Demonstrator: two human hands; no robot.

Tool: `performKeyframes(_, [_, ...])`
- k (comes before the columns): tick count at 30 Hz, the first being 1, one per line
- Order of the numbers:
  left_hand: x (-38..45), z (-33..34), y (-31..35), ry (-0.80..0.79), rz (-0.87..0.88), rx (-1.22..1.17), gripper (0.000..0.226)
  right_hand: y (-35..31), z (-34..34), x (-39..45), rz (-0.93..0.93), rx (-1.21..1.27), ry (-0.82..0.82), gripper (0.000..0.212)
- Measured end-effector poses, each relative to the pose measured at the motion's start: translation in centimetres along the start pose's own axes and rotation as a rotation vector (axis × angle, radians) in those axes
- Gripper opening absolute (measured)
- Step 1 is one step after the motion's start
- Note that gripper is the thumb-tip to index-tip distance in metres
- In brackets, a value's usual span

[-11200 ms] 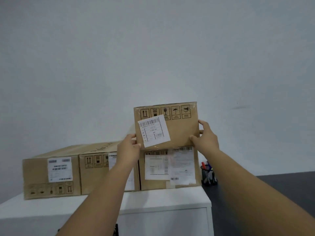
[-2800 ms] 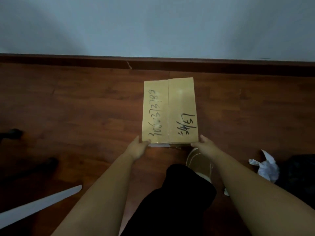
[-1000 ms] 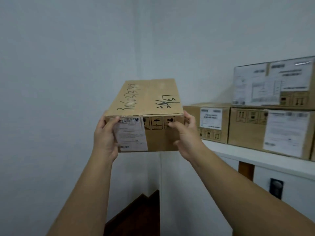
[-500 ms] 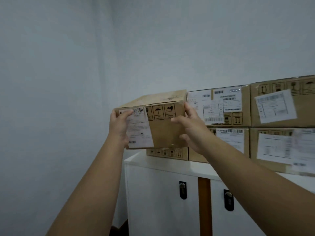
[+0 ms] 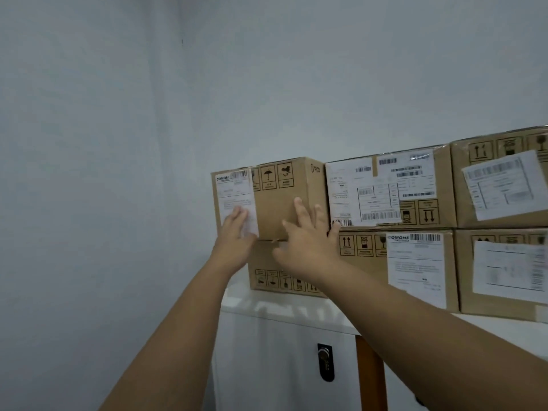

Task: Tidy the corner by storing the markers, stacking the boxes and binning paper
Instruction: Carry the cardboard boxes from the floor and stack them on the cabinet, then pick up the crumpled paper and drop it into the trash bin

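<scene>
Both arms are stretched up toward the stack at the corner. The leftmost top box (image 5: 275,200) sits on a lower box (image 5: 267,268), its left edge overhanging that one a little, its right side touching the neighbouring top box (image 5: 388,188). The left hand (image 5: 235,235) lies flat against the front face, fingers spread open over the lower part of the white shipping label (image 5: 237,200), not gripping anything. The right hand (image 5: 305,238) is open too, palm against the box's lower right front, fingers fanned wide across the seam toward the neighbour (a press rather than a hold, as far as I can see). Further right stand more labelled boxes, two rows high, running out of view. All of them rest on the white surface (image 5: 284,310) of a cabinet with a dark lock (image 5: 325,361) on its door. The pale wall (image 5: 118,143) closes the corner on the left.
</scene>
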State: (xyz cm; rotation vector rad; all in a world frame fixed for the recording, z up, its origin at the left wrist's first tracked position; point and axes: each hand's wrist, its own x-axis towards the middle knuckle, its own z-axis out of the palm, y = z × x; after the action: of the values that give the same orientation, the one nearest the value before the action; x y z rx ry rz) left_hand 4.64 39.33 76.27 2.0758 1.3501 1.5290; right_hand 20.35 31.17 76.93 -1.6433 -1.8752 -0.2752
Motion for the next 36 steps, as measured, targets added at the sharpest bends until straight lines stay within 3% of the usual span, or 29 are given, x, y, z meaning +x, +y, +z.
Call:
performKeyframes(4, [0.5, 2.9, -2.5, -0.159, 0.056, 0.17, 0.063, 2.5, 3.6, 2.2, 0.048, -0.169, 0.033, 0.068])
performKeyframes(10, [2.5, 6.2, -4.2, -0.223, 0.116, 0.404, 0.067, 6.2, 5.9, 4.7, 0.048, -0.357, 0.061, 0.074])
performKeyframes(16, [4.2, 7.6, -4.0, -0.31, 0.068, 0.453, 0.064, 8.3, 6.9, 5.9, 0.036, -0.422, 0.052, 0.073])
performKeyframes(21, [4.0, 6.5, -3.8, -0.257, 0.063, 0.42, 0.063, 7.1, 7.6, 5.4, 0.025, -0.325, 0.046, 0.077])
performKeyframes(26, [-1.7, 5.7, -5.6, -0.24, 0.041, 0.372, 0.059, 6.7, 8.6, 1.2, -0.138, -0.172, 0.024, 0.065])
performKeyframes(29, [-7.5, 5.2, -8.2, -0.229, -0.04, 0.376, 0.053, 6.8, 9.9, -3.1, -0.25, -0.083, -0.144, 0.064])
performKeyframes(36, [-23.3, 4.9, -14.1, -0.238, -0.398, 0.297, 0.046, 8.3, 15.3, -15.6, -0.408, 0.118, -0.395, 0.041])
